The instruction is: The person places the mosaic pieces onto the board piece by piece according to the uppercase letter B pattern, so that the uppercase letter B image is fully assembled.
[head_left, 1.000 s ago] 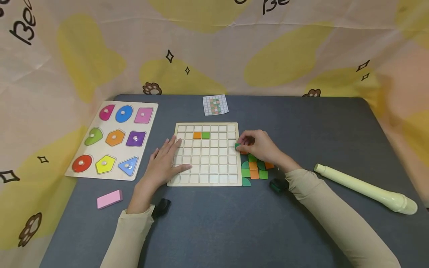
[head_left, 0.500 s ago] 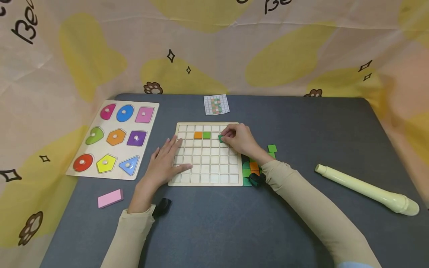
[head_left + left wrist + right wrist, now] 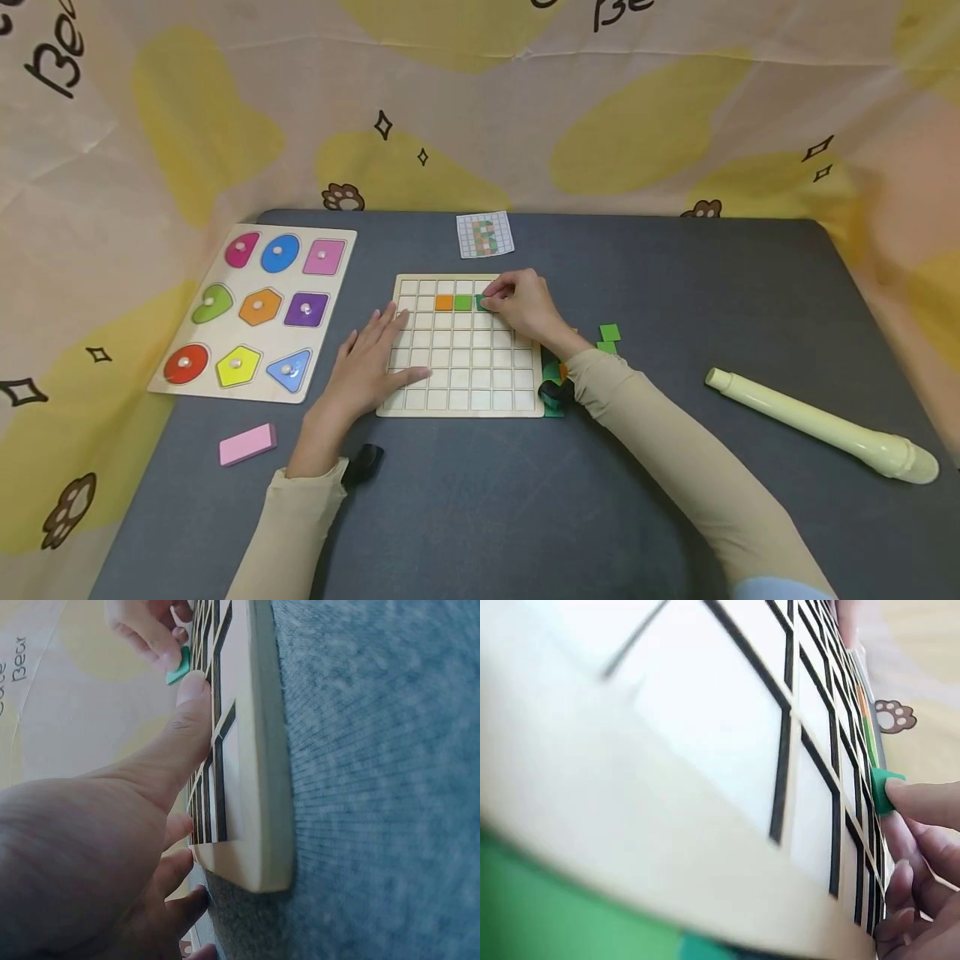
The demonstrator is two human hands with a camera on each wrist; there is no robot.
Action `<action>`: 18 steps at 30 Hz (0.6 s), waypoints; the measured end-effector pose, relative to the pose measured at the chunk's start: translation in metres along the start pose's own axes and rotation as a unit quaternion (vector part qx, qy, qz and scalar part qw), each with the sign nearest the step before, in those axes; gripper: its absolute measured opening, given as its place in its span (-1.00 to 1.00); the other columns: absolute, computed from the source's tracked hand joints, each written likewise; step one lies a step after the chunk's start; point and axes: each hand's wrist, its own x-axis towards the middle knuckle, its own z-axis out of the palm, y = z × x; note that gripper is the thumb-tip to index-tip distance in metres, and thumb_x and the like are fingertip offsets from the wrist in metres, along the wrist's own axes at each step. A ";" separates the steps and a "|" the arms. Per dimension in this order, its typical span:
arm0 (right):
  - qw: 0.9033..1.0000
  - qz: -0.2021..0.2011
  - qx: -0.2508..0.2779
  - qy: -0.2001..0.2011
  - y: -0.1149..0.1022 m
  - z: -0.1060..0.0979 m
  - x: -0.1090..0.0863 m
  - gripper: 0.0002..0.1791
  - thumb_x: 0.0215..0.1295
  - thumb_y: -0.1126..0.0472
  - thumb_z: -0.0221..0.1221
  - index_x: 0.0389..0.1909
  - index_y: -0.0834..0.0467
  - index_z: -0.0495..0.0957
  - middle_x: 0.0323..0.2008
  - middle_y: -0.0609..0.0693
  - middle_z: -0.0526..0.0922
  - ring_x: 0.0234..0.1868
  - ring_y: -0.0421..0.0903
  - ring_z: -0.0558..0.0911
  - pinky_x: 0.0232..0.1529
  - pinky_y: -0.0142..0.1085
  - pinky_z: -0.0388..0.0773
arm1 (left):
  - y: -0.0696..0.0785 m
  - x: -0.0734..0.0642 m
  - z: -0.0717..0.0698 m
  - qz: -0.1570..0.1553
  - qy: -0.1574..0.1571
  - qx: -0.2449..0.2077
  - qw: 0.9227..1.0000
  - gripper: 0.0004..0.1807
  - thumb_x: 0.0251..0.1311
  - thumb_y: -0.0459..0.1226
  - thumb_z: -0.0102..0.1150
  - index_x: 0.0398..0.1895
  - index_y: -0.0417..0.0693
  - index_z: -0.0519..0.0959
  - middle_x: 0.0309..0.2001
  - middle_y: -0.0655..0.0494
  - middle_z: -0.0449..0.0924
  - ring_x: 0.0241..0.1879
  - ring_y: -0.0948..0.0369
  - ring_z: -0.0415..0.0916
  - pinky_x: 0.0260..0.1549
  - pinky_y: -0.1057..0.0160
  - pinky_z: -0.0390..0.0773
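A wooden grid board [image 3: 459,412] lies in the middle of the table. My left hand [image 3: 366,365] rests on its left side with fingers spread, the thumb lying over the lower squares. Between thumb and fingertips my right hand [image 3: 527,307] pinches a small dark green tile [image 3: 882,789], partly covered by the fingers. That tile is tilted at the second row from the top, right beside a light green square tile [image 3: 462,302]. An orange square tile [image 3: 444,302] sits in the cell to the left of the light green one.
Loose green tiles [image 3: 609,332] lie right of the board, partly hidden by the right forearm. A pattern card [image 3: 485,235] is behind the board. A shape puzzle [image 3: 260,307] and pink block [image 3: 247,445] lie left, a pale yellow tube [image 3: 821,425] right.
My right hand has carried the dark green tile from the pile, left across the board, to beside the light green square. My left hand has stayed in place.
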 end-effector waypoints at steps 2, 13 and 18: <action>1.000 0.005 -0.009 0.000 -0.002 0.001 0.001 -0.89 0.41 0.22 0.39 -0.22 0.21 0.80 -0.33 0.08 0.76 -0.27 -0.05 0.66 -0.22 -0.31 0.53 | 0.000 0.000 0.000 0.000 0.000 0.000 1.000 0.13 0.33 0.12 0.38 0.75 -0.02 -0.05 0.77 -0.02 -0.27 0.75 -0.14 -0.30 0.61 -0.40 -0.27; 0.998 0.002 -0.055 -0.006 -0.004 0.000 0.001 -0.86 0.42 0.19 0.38 -0.29 0.16 0.82 -0.32 0.06 0.80 -0.28 -0.04 0.70 -0.27 -0.27 0.56 | -0.001 0.001 0.001 0.002 0.002 0.001 1.000 0.13 0.32 0.12 0.39 0.75 -0.02 -0.04 0.77 -0.02 -0.27 0.75 -0.14 -0.30 0.61 -0.41 -0.26; 0.998 -0.015 -0.060 -0.023 0.000 -0.007 -0.001 -0.89 0.41 0.20 0.40 -0.27 0.16 0.83 -0.27 0.07 0.82 -0.22 -0.02 0.69 -0.17 -0.23 0.59 | -0.001 0.001 0.001 0.003 0.002 0.001 1.000 0.13 0.33 0.12 0.38 0.75 -0.03 -0.04 0.77 -0.02 -0.27 0.75 -0.14 -0.30 0.61 -0.41 -0.26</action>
